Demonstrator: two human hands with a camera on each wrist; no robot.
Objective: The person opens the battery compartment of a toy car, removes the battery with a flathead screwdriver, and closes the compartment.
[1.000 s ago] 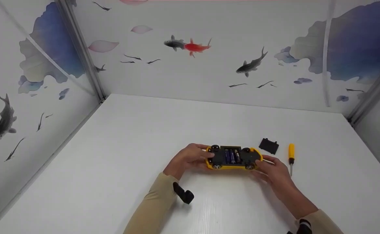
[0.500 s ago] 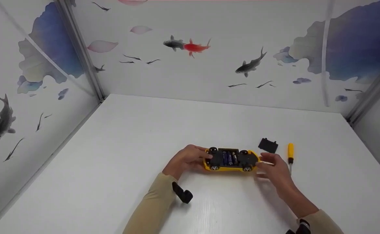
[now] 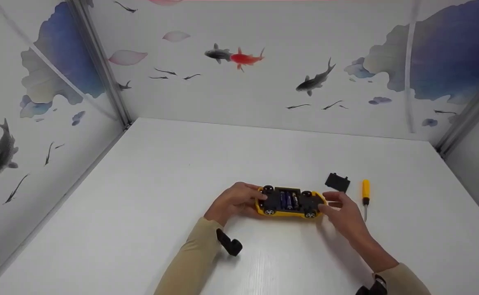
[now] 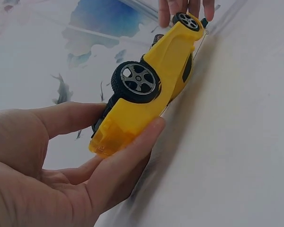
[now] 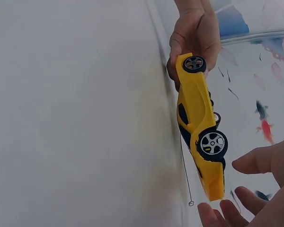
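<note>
A yellow toy car point(image 3: 290, 201) is held upside down above the white table. Its dark underside shows a battery bay with several batteries point(image 3: 289, 200) side by side. My left hand point(image 3: 236, 200) grips the left end, the thumb point(image 4: 78, 118) on the underside and the fingers along the body. At the other end, my right hand point(image 3: 348, 215) has its thumb and fingers spread around the tip; the right wrist view shows a gap between thumb and car. A thin wire point(image 5: 185, 165) with a small loop hangs beside the body.
Behind the right hand lies a black battery cover point(image 3: 338, 182) with small tabs. To its right rests a yellow-handled screwdriver point(image 3: 366, 192), shaft toward me. White panels printed with fish enclose the table point(image 3: 182, 164) at the back and sides.
The car has shifted slightly left and toward me in the left hand's grip. My right hand's fingers have loosened from the car's end.
</note>
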